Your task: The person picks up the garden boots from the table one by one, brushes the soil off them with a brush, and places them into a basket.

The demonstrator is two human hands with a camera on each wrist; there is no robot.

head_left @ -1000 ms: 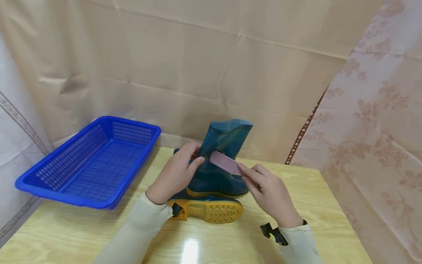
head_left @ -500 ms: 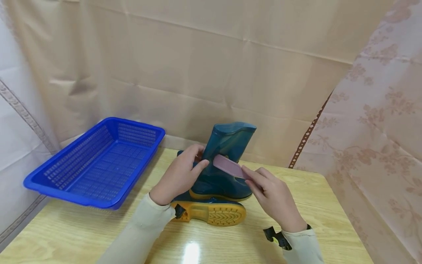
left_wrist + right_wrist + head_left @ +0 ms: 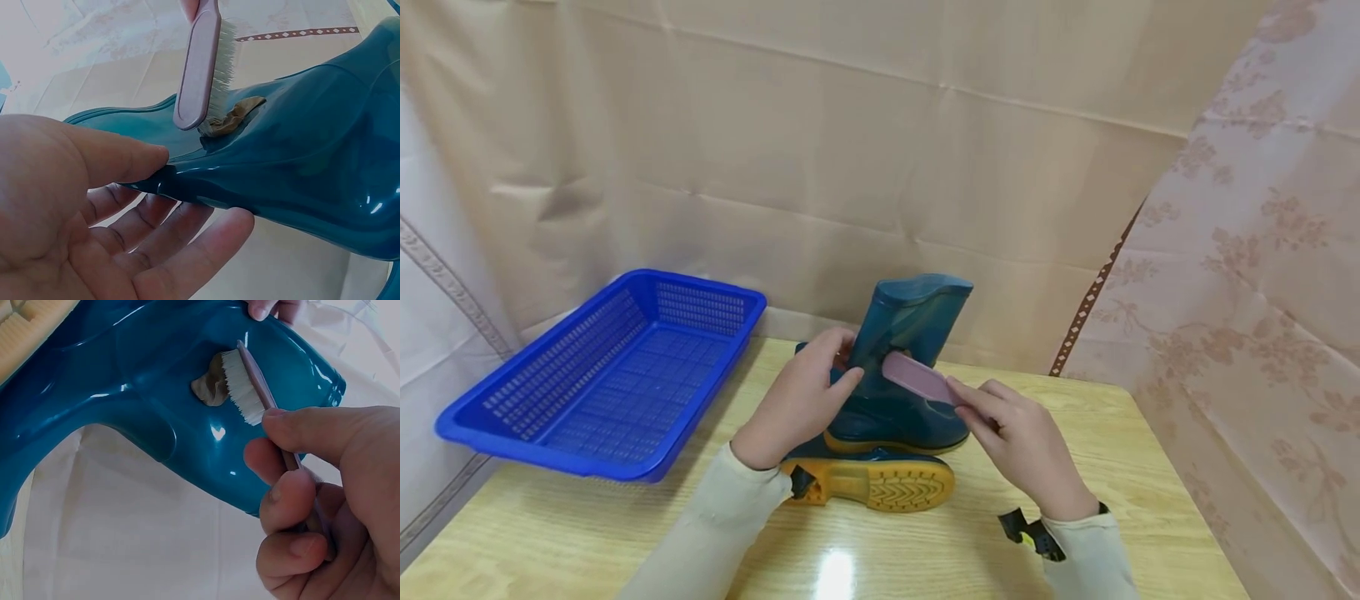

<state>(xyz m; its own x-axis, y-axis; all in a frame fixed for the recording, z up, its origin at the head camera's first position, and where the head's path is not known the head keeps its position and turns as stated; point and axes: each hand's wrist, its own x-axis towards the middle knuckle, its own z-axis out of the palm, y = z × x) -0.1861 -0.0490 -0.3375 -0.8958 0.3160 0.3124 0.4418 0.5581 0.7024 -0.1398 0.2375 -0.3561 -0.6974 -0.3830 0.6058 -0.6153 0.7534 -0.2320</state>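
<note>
A dark teal rain boot (image 3: 917, 321) with a yellow sole stands on the table, its shaft tilted to the right. My left hand (image 3: 797, 400) holds the back edge of the shaft, thumb on the near side and fingers behind. In my right hand (image 3: 1026, 450) is the handle of a pale purple brush (image 3: 917, 379) with white bristles (image 3: 242, 384). Its bristles touch or nearly touch a brown crumpled smear (image 3: 210, 386) on the shaft, also visible beside the brush in the left wrist view. The second boot (image 3: 910, 486) lies on its side in front, sole toward me.
A blue mesh plastic basket (image 3: 647, 383) stands at the left of the wooden table (image 3: 880, 558). A beige curtain (image 3: 820, 167) hangs behind the table, and a pink floral cloth (image 3: 1262, 333) hangs at the right.
The brush has shifted slightly down and to the right along the shaft. My left hand keeps its hold on the boot, and the camera has swayed a little.
</note>
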